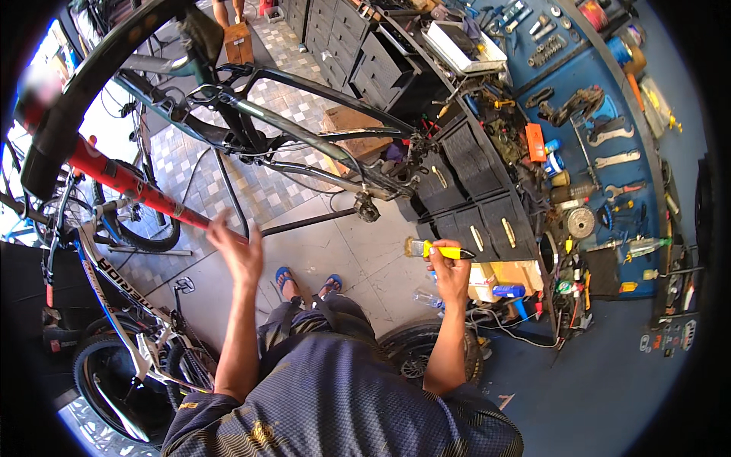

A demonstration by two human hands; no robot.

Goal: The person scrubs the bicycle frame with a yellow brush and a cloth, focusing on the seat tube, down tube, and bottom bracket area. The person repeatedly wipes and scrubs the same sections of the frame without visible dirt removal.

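Note:
My right hand (449,273) is closed around the yellow handle of a paint brush (454,252), whose bristles point left. My left hand (237,250) is raised at the lower end of a red tube (137,189) of a work stand. Its fingers look apart and slightly blurred, and I cannot tell whether they touch the tube. Ahead of both hands hangs a dark bicycle frame (301,131) without wheels, held up at the left. Its rear end, with a derailleur (367,207), reaches toward the drawers.
Black drawer cabinets (480,228) and a cluttered bench stand at the right, below a blue tool board (563,137). A white bicycle (126,312) leans at the left. A tyre (407,339) lies near my right side, and a cardboard box (354,122) sits beyond the frame.

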